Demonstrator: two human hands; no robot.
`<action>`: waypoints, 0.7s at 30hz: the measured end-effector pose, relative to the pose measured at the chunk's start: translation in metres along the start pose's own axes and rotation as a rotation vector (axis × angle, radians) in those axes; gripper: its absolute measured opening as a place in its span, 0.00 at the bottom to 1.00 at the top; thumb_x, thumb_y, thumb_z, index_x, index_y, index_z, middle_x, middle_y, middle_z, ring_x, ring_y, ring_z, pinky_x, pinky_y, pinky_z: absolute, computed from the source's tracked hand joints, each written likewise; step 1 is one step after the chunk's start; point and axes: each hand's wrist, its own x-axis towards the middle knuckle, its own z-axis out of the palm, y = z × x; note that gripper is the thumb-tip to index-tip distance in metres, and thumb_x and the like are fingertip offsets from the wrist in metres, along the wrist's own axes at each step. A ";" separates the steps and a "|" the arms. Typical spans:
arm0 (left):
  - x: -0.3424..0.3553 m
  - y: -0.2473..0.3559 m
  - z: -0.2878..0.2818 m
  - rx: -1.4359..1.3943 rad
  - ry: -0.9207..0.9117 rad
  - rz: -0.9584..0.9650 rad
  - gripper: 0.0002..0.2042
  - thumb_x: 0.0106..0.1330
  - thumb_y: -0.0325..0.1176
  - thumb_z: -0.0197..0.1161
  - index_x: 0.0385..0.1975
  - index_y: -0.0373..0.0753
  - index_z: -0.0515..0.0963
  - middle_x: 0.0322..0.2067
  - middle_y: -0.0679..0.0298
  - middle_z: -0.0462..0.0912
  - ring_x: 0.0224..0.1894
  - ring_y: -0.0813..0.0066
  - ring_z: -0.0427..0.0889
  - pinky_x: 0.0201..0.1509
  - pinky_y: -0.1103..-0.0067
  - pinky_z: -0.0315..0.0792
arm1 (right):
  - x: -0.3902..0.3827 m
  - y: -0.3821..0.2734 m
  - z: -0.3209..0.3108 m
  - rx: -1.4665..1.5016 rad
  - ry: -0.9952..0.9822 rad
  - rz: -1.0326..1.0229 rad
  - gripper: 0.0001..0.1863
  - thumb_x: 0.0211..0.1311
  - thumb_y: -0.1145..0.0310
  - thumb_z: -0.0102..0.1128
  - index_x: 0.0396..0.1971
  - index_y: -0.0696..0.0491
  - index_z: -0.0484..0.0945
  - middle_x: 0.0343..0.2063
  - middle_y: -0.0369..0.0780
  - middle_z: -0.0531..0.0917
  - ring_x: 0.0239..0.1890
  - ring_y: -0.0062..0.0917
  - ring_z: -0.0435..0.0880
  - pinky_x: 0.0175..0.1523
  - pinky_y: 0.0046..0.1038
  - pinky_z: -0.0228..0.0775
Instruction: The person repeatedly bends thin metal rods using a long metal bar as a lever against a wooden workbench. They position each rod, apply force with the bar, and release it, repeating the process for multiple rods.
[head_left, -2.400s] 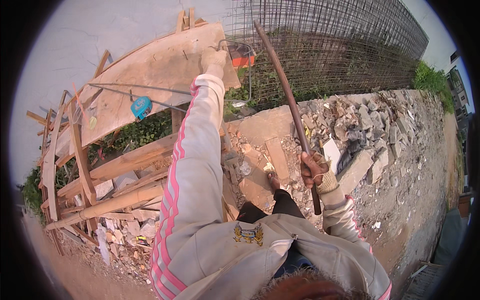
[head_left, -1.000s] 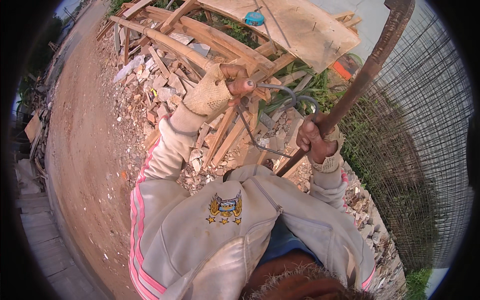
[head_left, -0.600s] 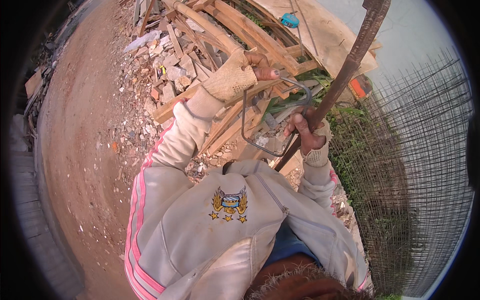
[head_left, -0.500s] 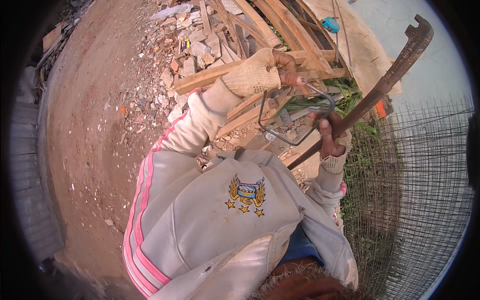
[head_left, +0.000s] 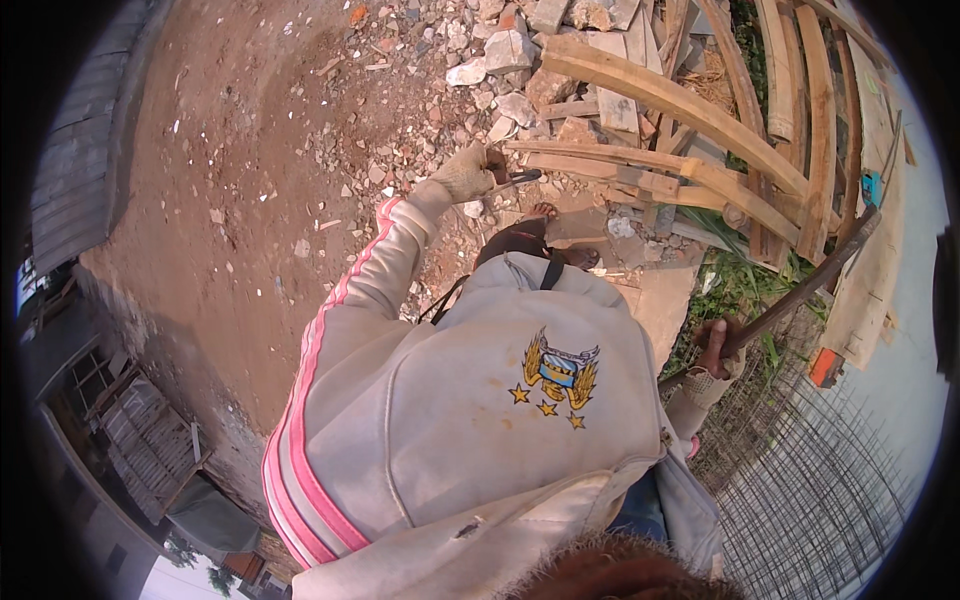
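My left hand (head_left: pixel 468 172), in a fingerless knitted glove, is closed round a bent steel rod (head_left: pixel 525 176). The rod was a squarish loop in the earlier picture and now shows nearly edge-on, held out over the dirt and rubble. At the right, my right hand (head_left: pixel 715 347), gloved too, grips a long dark metal bar (head_left: pixel 800 290). The bar slants up toward the far right, and its lower end passes behind my jacket.
Timber planks (head_left: pixel 690 110) lie across broken masonry (head_left: pixel 510 50) ahead. A wire mesh (head_left: pixel 820 480) stands at the right by a pale wall. Near the planks are a blue tape measure (head_left: pixel 871 187) and an orange object (head_left: pixel 825 367). Corrugated sheeting (head_left: pixel 90 140) borders the dirt at the left.
My hands have moved apart: the left one swung left with the bent rod, the right one moved right and down with the bar. The view has turned toward the left.
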 end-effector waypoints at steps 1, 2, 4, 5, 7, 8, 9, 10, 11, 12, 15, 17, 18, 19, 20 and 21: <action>0.006 -0.020 -0.009 0.054 0.018 -0.022 0.14 0.58 0.35 0.63 0.42 0.37 0.83 0.34 0.54 0.87 0.42 0.65 0.86 0.48 0.70 0.77 | 0.004 -0.004 0.004 0.018 -0.007 0.012 0.19 0.70 0.59 0.61 0.47 0.61 0.76 0.25 0.37 0.79 0.26 0.21 0.79 0.32 0.24 0.72; 0.013 -0.038 -0.019 0.163 0.096 -0.075 0.16 0.58 0.37 0.63 0.45 0.39 0.83 0.37 0.52 0.87 0.44 0.61 0.86 0.50 0.69 0.77 | 0.008 -0.007 0.007 0.036 -0.040 0.022 0.19 0.69 0.60 0.61 0.47 0.61 0.76 0.25 0.37 0.79 0.26 0.21 0.79 0.32 0.24 0.72; 0.025 -0.064 -0.036 0.403 0.295 -0.199 0.19 0.59 0.43 0.63 0.49 0.43 0.83 0.40 0.49 0.87 0.46 0.55 0.85 0.52 0.68 0.77 | 0.012 -0.012 0.009 0.061 -0.054 0.034 0.19 0.69 0.59 0.62 0.48 0.61 0.76 0.26 0.37 0.79 0.26 0.21 0.79 0.32 0.24 0.72; 0.031 -0.073 -0.046 0.536 0.422 -0.265 0.21 0.60 0.46 0.63 0.51 0.45 0.83 0.41 0.48 0.86 0.46 0.54 0.85 0.52 0.68 0.77 | 0.012 -0.012 0.008 0.072 -0.033 0.032 0.20 0.69 0.59 0.62 0.48 0.60 0.76 0.26 0.37 0.79 0.25 0.21 0.79 0.32 0.24 0.72; 0.048 -0.080 -0.067 0.558 0.593 -0.391 0.22 0.62 0.44 0.66 0.54 0.43 0.80 0.41 0.52 0.87 0.45 0.60 0.86 0.50 0.72 0.76 | 0.012 -0.008 0.003 0.073 0.014 0.033 0.20 0.69 0.57 0.62 0.48 0.60 0.76 0.26 0.37 0.79 0.25 0.21 0.79 0.32 0.24 0.72; 0.056 -0.079 -0.076 0.264 0.678 -0.276 0.21 0.62 0.43 0.66 0.53 0.41 0.81 0.38 0.54 0.87 0.40 0.64 0.86 0.46 0.73 0.77 | 0.011 -0.004 -0.002 0.058 0.030 0.042 0.21 0.69 0.57 0.62 0.47 0.61 0.76 0.25 0.37 0.79 0.25 0.21 0.79 0.32 0.24 0.72; 0.061 -0.075 -0.085 -0.021 0.765 -0.146 0.19 0.63 0.41 0.67 0.52 0.39 0.81 0.35 0.55 0.87 0.36 0.67 0.86 0.42 0.74 0.77 | 0.008 0.000 -0.008 0.043 0.037 0.049 0.21 0.69 0.56 0.62 0.47 0.61 0.76 0.25 0.37 0.79 0.25 0.22 0.79 0.31 0.24 0.72; 0.063 -0.068 -0.088 -0.309 0.827 -0.107 0.18 0.64 0.39 0.67 0.50 0.37 0.81 0.32 0.57 0.87 0.32 0.70 0.85 0.38 0.75 0.77 | 0.005 0.005 -0.015 0.039 0.032 0.059 0.21 0.69 0.56 0.61 0.47 0.61 0.76 0.25 0.37 0.79 0.25 0.22 0.79 0.31 0.24 0.72; 0.065 -0.056 -0.088 -0.411 0.912 0.005 0.15 0.65 0.38 0.67 0.47 0.36 0.82 0.28 0.60 0.85 0.27 0.74 0.82 0.33 0.77 0.74 | 0.003 0.011 -0.022 0.031 0.022 0.060 0.22 0.69 0.55 0.61 0.47 0.61 0.76 0.25 0.37 0.79 0.25 0.22 0.79 0.31 0.24 0.72; 0.067 -0.038 -0.091 -0.518 0.987 0.028 0.13 0.66 0.37 0.66 0.43 0.34 0.82 0.25 0.63 0.83 0.23 0.77 0.78 0.28 0.79 0.72 | 0.003 0.017 -0.028 0.001 0.023 0.067 0.22 0.69 0.55 0.61 0.47 0.61 0.76 0.25 0.37 0.79 0.25 0.22 0.79 0.31 0.24 0.71; 0.059 0.035 -0.086 -0.647 1.049 0.320 0.12 0.70 0.39 0.64 0.32 0.34 0.82 0.18 0.70 0.75 0.13 0.84 0.66 0.17 0.83 0.60 | 0.002 0.036 -0.045 0.021 0.065 0.168 0.22 0.69 0.55 0.60 0.46 0.62 0.76 0.25 0.37 0.79 0.26 0.22 0.79 0.32 0.24 0.71; 0.058 0.099 -0.066 -0.728 1.029 0.436 0.14 0.70 0.41 0.64 0.32 0.34 0.81 0.17 0.71 0.74 0.14 0.85 0.66 0.18 0.84 0.60 | -0.005 0.045 -0.058 0.143 0.120 0.148 0.19 0.67 0.60 0.64 0.46 0.62 0.77 0.26 0.37 0.80 0.27 0.22 0.80 0.35 0.24 0.72; 0.062 0.136 -0.057 -0.738 1.006 0.412 0.16 0.70 0.44 0.64 0.32 0.33 0.81 0.17 0.72 0.73 0.15 0.86 0.66 0.18 0.85 0.59 | -0.004 0.049 -0.064 0.205 0.176 0.174 0.19 0.66 0.62 0.65 0.47 0.60 0.77 0.27 0.37 0.81 0.28 0.22 0.81 0.35 0.24 0.73; 0.069 0.174 -0.038 -0.705 1.018 0.488 0.17 0.70 0.45 0.64 0.32 0.34 0.81 0.16 0.73 0.71 0.16 0.87 0.64 0.19 0.85 0.57 | 0.000 0.052 -0.074 0.197 0.167 0.209 0.18 0.65 0.61 0.66 0.46 0.59 0.78 0.27 0.38 0.82 0.27 0.21 0.82 0.34 0.23 0.73; 0.072 0.212 -0.020 -0.689 0.893 0.594 0.17 0.69 0.45 0.65 0.32 0.35 0.81 0.17 0.73 0.71 0.17 0.88 0.64 0.20 0.86 0.57 | 0.003 0.056 -0.081 0.205 0.216 0.144 0.15 0.67 0.62 0.65 0.45 0.58 0.78 0.23 0.36 0.81 0.24 0.19 0.82 0.31 0.21 0.74; 0.076 0.248 -0.002 -0.673 0.804 0.600 0.17 0.69 0.46 0.65 0.32 0.35 0.81 0.19 0.73 0.72 0.17 0.89 0.63 0.20 0.86 0.57 | 0.004 0.060 -0.086 0.270 0.291 0.165 0.15 0.66 0.64 0.65 0.45 0.58 0.78 0.24 0.36 0.81 0.25 0.19 0.81 0.31 0.21 0.73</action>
